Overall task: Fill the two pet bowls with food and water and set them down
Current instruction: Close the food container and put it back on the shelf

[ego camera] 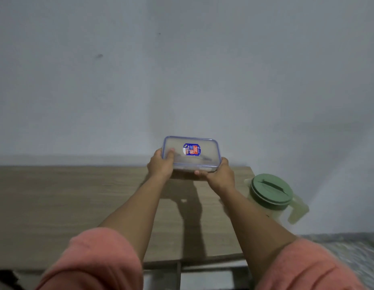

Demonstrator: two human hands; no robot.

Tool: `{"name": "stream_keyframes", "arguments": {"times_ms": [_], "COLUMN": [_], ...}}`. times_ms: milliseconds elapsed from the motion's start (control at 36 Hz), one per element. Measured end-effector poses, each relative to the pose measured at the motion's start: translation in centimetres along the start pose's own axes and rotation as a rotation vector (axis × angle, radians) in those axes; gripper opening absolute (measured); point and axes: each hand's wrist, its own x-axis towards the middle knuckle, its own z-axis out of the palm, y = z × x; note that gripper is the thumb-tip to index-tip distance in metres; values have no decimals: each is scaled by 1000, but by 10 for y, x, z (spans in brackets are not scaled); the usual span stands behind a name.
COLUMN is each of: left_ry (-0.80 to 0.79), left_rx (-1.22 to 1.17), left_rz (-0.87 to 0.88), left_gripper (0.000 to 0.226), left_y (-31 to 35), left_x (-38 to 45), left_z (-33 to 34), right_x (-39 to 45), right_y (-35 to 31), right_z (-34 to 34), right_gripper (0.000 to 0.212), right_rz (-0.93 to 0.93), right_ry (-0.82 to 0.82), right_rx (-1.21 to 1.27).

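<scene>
Above the wood-grain table (77, 206), both hands' fingers (171, 152) grip a rectangular, translucent plastic container (191, 153).

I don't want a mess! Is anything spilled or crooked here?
Nothing is spilled. Both hands, left and right, grip the lidded container at the back of the table. The green-lidded jug stands upright at the table's right end.

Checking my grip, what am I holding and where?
Both hands, left hand and right hand, hold the lidded plastic container by its two short ends.
</scene>
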Motion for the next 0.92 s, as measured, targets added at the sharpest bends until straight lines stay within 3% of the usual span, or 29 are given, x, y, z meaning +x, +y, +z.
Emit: {"name": "stream_keyframes", "arguments": {"times_ms": [250,556,917], "left_ry": [-45,-36,11], "left_rx": [-22,-36,-20], "left_rz": [72,94,-28], "left_gripper": [44,42,44], "left_y": [12,15,-22], "left_x": [-84,-160,-251], "left_z": [-52,-85,-52], "right_x": [-96,-172,-228], "right_y": [-20,-27,40], "right_z": [-22,-50,-91], "right_gripper": [68,69,74], "right_rz": [-24,-59,-55], "right_ry": [111,101,-2], "right_rx": [35,3,39]}}
